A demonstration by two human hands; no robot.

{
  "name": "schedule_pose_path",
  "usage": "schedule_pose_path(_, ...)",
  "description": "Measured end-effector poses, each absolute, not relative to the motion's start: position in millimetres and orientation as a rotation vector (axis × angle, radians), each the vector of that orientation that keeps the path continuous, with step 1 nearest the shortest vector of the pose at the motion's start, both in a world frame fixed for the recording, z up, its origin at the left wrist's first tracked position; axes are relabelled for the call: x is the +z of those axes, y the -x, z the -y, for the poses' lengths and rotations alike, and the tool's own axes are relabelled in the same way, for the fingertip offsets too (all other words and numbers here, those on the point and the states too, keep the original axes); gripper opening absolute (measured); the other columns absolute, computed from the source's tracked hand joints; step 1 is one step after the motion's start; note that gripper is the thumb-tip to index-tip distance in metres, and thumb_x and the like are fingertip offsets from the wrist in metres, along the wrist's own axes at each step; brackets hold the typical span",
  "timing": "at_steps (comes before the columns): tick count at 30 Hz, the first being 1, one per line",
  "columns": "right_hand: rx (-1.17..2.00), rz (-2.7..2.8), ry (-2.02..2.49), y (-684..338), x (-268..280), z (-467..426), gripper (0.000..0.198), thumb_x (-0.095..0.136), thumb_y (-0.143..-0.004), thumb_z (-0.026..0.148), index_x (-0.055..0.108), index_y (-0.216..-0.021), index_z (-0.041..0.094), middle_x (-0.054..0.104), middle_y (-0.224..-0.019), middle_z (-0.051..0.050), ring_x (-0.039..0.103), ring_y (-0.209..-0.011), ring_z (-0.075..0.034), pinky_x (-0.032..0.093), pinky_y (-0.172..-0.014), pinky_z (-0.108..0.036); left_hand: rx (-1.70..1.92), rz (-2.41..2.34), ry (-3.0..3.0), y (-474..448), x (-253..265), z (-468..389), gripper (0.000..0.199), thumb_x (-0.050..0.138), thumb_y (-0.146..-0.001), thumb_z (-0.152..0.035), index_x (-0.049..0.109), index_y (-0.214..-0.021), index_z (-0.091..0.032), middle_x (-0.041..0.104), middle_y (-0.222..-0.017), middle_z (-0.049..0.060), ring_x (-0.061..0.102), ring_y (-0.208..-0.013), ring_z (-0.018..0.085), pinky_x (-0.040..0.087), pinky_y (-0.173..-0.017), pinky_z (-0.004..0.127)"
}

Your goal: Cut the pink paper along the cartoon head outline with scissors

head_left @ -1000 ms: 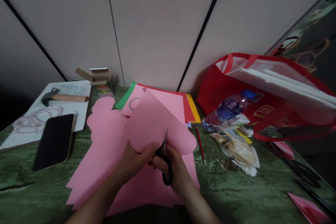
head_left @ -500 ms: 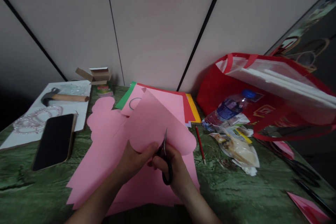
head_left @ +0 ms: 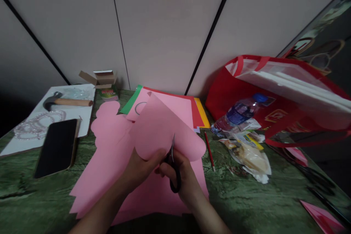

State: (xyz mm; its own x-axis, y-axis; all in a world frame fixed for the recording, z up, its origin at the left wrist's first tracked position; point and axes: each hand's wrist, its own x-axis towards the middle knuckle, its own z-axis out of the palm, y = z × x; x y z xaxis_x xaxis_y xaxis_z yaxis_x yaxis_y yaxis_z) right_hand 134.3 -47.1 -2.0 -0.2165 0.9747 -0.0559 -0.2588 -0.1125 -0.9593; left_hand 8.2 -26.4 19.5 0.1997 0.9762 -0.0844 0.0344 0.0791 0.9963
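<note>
- Green table (head_left: 19, 199), pale wall (head_left: 159, 25) behind.
- Phone (head_left: 57, 148) at left.
- Left hand (head_left: 140, 166) pinches curled pink paper (head_left: 156, 126), mid-table, above more pink sheets (head_left: 106, 164).
- Right hand (head_left: 184, 175) grips scissors (head_left: 172, 155), blades at paper.
- Pencil (head_left: 209, 151) beside sheets.
- Bottle (head_left: 237, 114) before red bag (head_left: 219, 91), right.

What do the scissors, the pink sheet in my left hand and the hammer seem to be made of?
Scissors: probably steel blades, given their gray glint; smooth black handles, likely plastic. Pink sheet: matte paper or thin card, curling smoothly without gloss. Hammer: tan handle, likely wood; dark head, probably metal, finish too dim to tell.
</note>
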Motion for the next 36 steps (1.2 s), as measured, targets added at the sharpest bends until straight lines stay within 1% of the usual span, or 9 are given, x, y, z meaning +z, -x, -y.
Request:
schedule_pose_path(4,1.556,1.099,0.969,-135.1,-1.0,47.4,0.030,0.070,-0.068,0.043,0.053,-0.073,0.018,0.053,-0.055,0.005,0.052,-0.052,-0.012,0.042,-0.051,-0.026,1.014,-1.032,-1.276,-9.0,20.4,26.6,0.027,0.055,-0.078,-0.033,0.057,-0.056,-0.018,0.057,-0.044,0.000,0.053,-0.039,0.013,0.044,-0.038,0.024)
schedule_pose_path(8,1.571,1.083,0.962,-135.5,-1.2,47.9,0.028,0.071,-0.069,0.040,0.054,-0.072,0.018,0.054,-0.056,0.004,0.053,-0.052,-0.012,0.041,-0.050,-0.024,1.013,-1.051,-1.246,-10.1,24.4,28.0,0.028,0.055,-0.077,-0.030,0.055,-0.052,-0.018,0.054,-0.042,0.000,0.052,-0.039,0.013,0.043,-0.038,0.024)
schedule_pose_path(12,1.575,1.066,0.967,-135.4,-1.5,47.3,0.028,0.072,-0.068,0.039,0.053,-0.070,0.018,0.054,-0.055,0.004,0.053,-0.050,-0.012,0.041,-0.049,-0.024,0.997,-1.045,-1.240,-9.8,24.9,27.9,0.025,0.055,-0.077,-0.029,0.055,-0.054,-0.019,0.055,-0.042,-0.001,0.053,-0.038,0.013,0.044,-0.039,0.024)
schedule_pose_path(16,1.564,1.077,0.959,-135.5,-2.3,47.4,0.028,0.071,-0.069,0.039,0.053,-0.069,0.017,0.052,-0.054,0.005,0.052,-0.047,-0.011,0.041,-0.048,-0.024,1.008,-0.995,-1.259,-9.6,22.3,26.4,0.027,0.053,-0.078,-0.029,0.054,-0.053,-0.019,0.057,-0.041,0.000,0.053,-0.038,0.013,0.045,-0.038,0.025)
schedule_pose_path(20,1.549,1.065,0.977,-135.8,-3.9,47.5,0.029,0.070,-0.070,0.040,0.053,-0.067,0.017,0.050,-0.053,0.006,0.053,-0.048,-0.010,0.040,-0.047,-0.023,1.009,-1.031,-1.273,-8.8,21.2,25.7,0.026,0.054,-0.077,-0.032,0.055,-0.055,-0.019,0.058,-0.042,0.000,0.054,-0.038,0.014,0.048,-0.039,0.026)
schedule_pose_path(26,1.538,1.069,0.988,-135.0,-4.6,47.2,0.031,0.069,-0.070,0.044,0.052,-0.066,0.017,0.048,-0.050,0.006,0.052,-0.047,-0.010,0.040,-0.045,-0.022,1.073,-1.159,-1.317,-5.9,16.7,25.6,0.022,0.060,-0.074,-0.036,0.059,-0.059,-0.019,0.061,-0.047,0.001,0.058,-0.045,0.017,0.050,-0.043,0.028)
schedule_pose_path(32,1.550,1.049,0.993,-133.9,-2.1,47.1,0.031,0.068,-0.070,0.043,0.051,-0.064,0.018,0.046,-0.046,0.008,0.049,-0.044,-0.009,0.042,-0.047,-0.023,1.107,-1.124,-1.331,-7.0,18.1,24.6,0.023,0.060,-0.073,-0.034,0.059,-0.056,-0.020,0.060,-0.045,0.001,0.057,-0.042,0.016,0.049,-0.039,0.027)
schedule_pose_path(36,1.555,1.043,1.022,-133.5,0.0,46.9,0.031,0.068,-0.069,0.042,0.050,-0.062,0.018,0.045,-0.044,0.008,0.049,-0.043,-0.009,0.042,-0.047,-0.023,1.162,-1.148,-1.339,-8.2,21.4,23.0,0.020,0.062,-0.070,-0.031,0.058,-0.054,-0.020,0.059,-0.042,0.001,0.055,-0.039,0.016,0.047,-0.036,0.026)
